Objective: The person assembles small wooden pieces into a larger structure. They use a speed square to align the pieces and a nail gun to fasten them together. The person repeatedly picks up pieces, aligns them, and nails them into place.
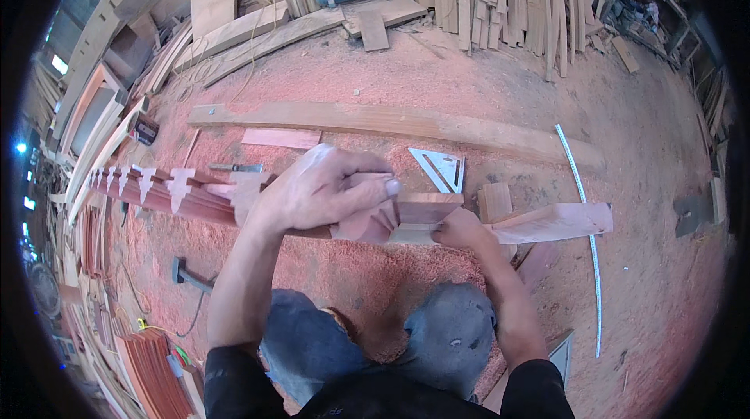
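Knees [375, 333] nearest | left hand [324, 192] clasps notched board [203, 196] | right hand [461, 229] pinches its end | set square [441, 169] behind

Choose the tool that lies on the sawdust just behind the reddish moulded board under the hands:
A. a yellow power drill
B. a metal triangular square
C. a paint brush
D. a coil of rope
B: a metal triangular square lies on the sawdust floor just beyond the reddish moulded board.

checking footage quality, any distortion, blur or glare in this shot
Head view: strong fisheye, so the long plank and tape measure bow, with a black rim at the corners; even daylight, soft shadows; left hand slightly soft; small blown-out light patches at far left.
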Tool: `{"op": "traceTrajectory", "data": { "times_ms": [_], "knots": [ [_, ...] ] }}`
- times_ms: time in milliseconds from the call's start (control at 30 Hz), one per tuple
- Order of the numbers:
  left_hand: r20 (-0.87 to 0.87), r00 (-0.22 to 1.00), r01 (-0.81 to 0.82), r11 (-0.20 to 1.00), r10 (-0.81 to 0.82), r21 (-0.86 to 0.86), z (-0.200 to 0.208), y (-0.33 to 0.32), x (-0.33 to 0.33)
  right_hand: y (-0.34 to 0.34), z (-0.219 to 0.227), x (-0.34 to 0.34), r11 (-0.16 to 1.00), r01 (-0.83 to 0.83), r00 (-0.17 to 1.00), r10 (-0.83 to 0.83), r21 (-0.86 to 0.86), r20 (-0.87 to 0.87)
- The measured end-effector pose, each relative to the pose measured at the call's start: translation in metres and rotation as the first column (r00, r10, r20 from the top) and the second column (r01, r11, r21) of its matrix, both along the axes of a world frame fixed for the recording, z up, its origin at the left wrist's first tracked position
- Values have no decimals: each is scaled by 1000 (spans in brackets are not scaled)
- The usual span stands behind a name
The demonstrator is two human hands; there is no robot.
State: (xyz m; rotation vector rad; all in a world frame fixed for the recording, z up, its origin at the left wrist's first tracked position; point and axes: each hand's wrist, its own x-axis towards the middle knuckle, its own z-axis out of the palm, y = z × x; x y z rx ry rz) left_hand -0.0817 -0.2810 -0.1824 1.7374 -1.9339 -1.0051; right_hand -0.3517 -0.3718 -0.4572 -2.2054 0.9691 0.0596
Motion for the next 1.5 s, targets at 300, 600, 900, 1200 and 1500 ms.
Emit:
{"op": "traceTrajectory", "data": {
  "times_ms": [300, 600, 900, 1200, 1500],
  "knots": [
    [-117, 991, -65, 996, 72, 58, -2, -5, 0, -100, -93, 53, 665, 737, 671, -741, 119, -15],
    [-123, 984, -124, 991, 128, 39, -6, 8, -1, -127, -160, 36, 448, 891, 443, -815, 78, -374],
    [-109, 991, -83, 994, 75, -73, 1, 15, -7, -147, -159, 35, 538, 842, 520, -829, -41, -205],
    [-109, 990, -95, 994, 90, -46, -5, 19, -5, -122, -10, 56, 477, 803, 92, -691, 357, 717],
    [-57, 998, -33, 993, 26, -117, -13, 15, 2, -39, 126, 23, 639, 297, -80, -724, 710, 685]
  ]
}}
